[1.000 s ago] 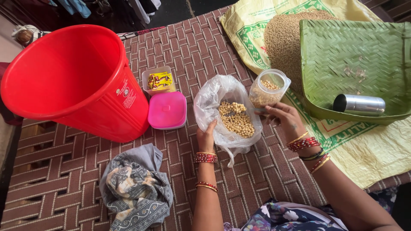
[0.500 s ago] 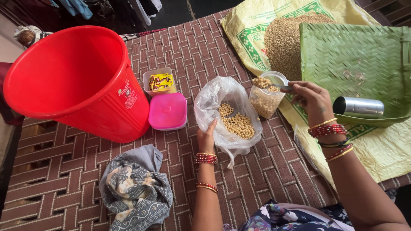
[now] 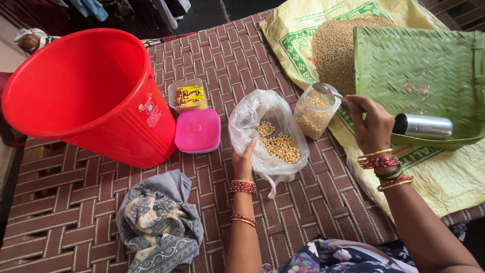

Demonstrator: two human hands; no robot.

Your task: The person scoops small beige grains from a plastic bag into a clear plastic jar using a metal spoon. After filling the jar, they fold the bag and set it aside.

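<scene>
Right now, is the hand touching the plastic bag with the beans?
Touching. The head view shows the left hand gripping the near edge of the clear plastic bag, fingers pressed into the plastic.

Both forearms are bare in my view — no sleeves reach them. The left hand (image 3: 243, 161) has a band of red beaded bangles edged in gold at the wrist, and a second thinner red-and-gold set further up the forearm. The right hand (image 3: 373, 125) wears more: a thin gold bangle, a red beaded stack, a dark one, then red and gold again. At the bottom edge — dark cloth with a floral print.
</scene>
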